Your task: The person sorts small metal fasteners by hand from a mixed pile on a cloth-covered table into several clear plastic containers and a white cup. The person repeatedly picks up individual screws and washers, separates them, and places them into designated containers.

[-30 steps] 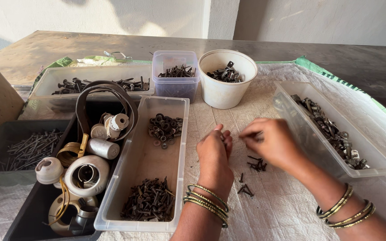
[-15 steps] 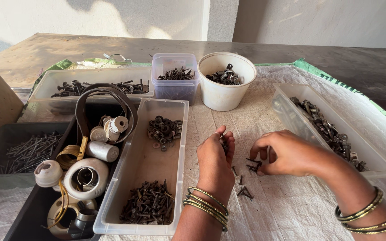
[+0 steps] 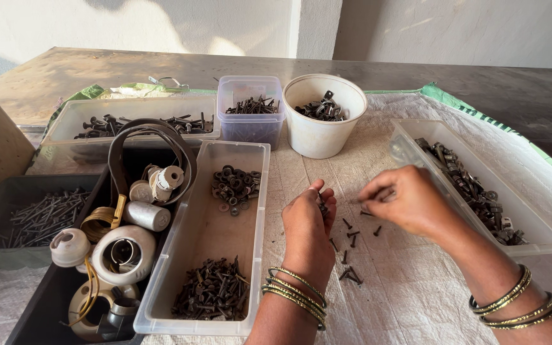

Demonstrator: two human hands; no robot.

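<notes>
Counter (image 3: 493, 83): dark, worn surface, partly covered by a white woven sheet (image 3: 416, 300) with a green edge.

Black tray (image 3: 46, 306): set at the left; white and metal fittings and a coiled dark strap were held in it.

Long clear tray (image 3: 202, 236): placed just left of the hands; a cluster of dark washers (image 3: 234, 186) was held at its far end, a heap of dark screws (image 3: 212, 295) at its near end.

Clear tray at the right (image 3: 538, 239): filled along its length with mixed metal parts.

White tub (image 3: 324, 115): stood behind the hands, metal pieces inside.

Left hand (image 3: 308, 223): raised on edge, fingers closed upon a few small dark screws.

Right hand (image 3: 404, 199): fingertips pinched narrowly together; what was held could not be told.

Loose screws (image 3: 351, 237): scattered on the sheet between and below both hands.
</notes>
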